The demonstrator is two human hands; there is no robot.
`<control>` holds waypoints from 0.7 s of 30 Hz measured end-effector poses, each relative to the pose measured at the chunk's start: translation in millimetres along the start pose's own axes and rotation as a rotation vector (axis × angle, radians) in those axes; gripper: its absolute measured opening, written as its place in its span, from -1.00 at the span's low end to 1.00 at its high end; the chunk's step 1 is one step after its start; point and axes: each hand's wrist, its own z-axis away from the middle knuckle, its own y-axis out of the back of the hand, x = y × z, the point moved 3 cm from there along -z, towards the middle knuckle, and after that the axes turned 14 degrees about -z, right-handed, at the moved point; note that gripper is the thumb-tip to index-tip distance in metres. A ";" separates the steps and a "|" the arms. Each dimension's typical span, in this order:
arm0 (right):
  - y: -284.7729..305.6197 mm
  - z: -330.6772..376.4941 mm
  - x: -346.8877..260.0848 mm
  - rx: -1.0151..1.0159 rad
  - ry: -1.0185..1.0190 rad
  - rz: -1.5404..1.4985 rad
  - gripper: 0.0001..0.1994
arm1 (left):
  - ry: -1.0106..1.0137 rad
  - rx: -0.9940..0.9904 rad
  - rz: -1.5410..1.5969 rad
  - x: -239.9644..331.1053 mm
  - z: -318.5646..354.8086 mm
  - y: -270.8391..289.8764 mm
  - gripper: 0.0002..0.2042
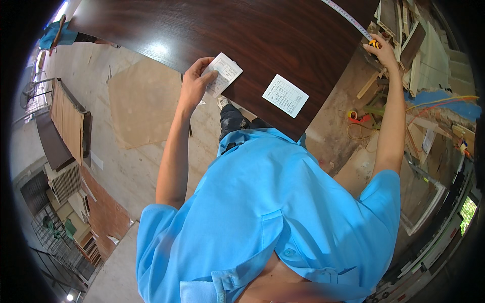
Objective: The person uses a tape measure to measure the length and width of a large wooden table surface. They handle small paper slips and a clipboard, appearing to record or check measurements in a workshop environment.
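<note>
Fingers of left hand (194,81) pinch a paper slip (222,74); right hand (382,50) grips a half-hidden tape measure (373,43).

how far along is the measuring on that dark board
Done: the tape measure is already stretched along the far edge of the dark wood panel. In hand: the right hand pins the tape's yellow case at the panel's corner, while the left hand holds a white paper slip on the surface. Left: no marks or cuts show on the panel; a second slip lies untouched.

Dark board (212,30) mostly bare; paper sheet (285,95) midway; offcut pile (414,45) crowds right end.
</note>
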 end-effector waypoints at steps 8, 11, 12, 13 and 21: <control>0.7 1.9 -6.7 -0.015 -0.059 0.023 -0.34 | 0.016 -0.013 0.003 -1.0 -0.4 -0.1 -0.61; 0.9 2.1 -8.9 -0.023 -0.059 0.022 -0.35 | 0.017 -0.006 0.010 0.3 0.1 -0.5 -0.61; 0.7 2.1 -10.0 -0.026 -0.038 0.013 -0.35 | 0.016 -0.003 0.009 0.5 0.2 -0.5 -0.61; 0.8 2.2 -10.3 -0.025 -0.037 0.015 -0.35 | 0.021 -0.001 0.001 0.2 0.2 -0.3 -0.61; -3.9 0.2 1.8 0.008 0.018 -0.093 -0.26 | -0.046 0.010 -0.028 -4.4 -0.3 2.5 -0.60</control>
